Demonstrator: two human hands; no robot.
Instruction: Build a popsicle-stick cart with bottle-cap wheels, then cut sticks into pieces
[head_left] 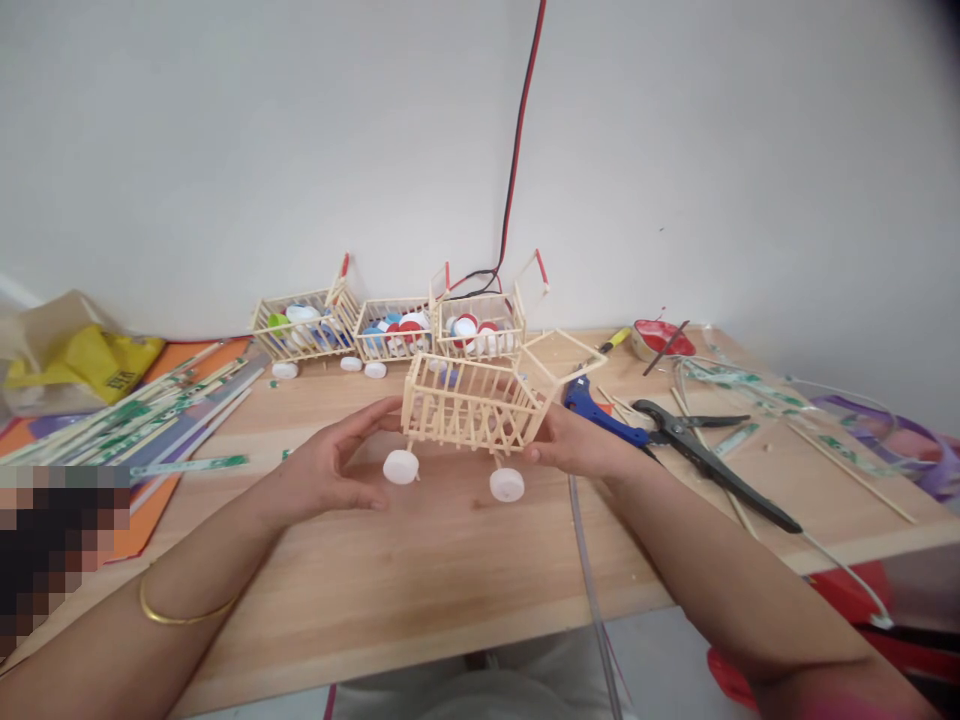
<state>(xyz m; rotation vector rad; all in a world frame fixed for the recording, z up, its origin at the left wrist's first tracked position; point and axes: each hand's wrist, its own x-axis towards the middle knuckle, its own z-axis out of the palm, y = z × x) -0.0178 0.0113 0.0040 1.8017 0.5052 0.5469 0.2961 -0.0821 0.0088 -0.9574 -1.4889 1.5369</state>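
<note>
A miniature shopping cart (472, 405) made of thin wooden sticks hangs just above the table, its white round wheels (507, 485) pointing down and its handle frame angled to the right. My right hand (574, 440) grips the cart's right end, with the fingers partly hidden behind the basket. At the left end is my left hand (330, 465), thumb and fingers apart around that corner; its fingertips pass behind the sticks. Behind stand several similar carts (304, 330) with red-tipped handles, filled with coloured bottle caps (409, 330).
On the right lie a blue glue gun (604, 415), large dark-handled cutters (716, 470), a yellow-handled knife (616, 340) and a red dish (664, 340). Sticks in green-printed wrappers (142, 410) and a yellow bag (97, 365) occupy the left. A grey cable (589, 580) crosses the table's front edge.
</note>
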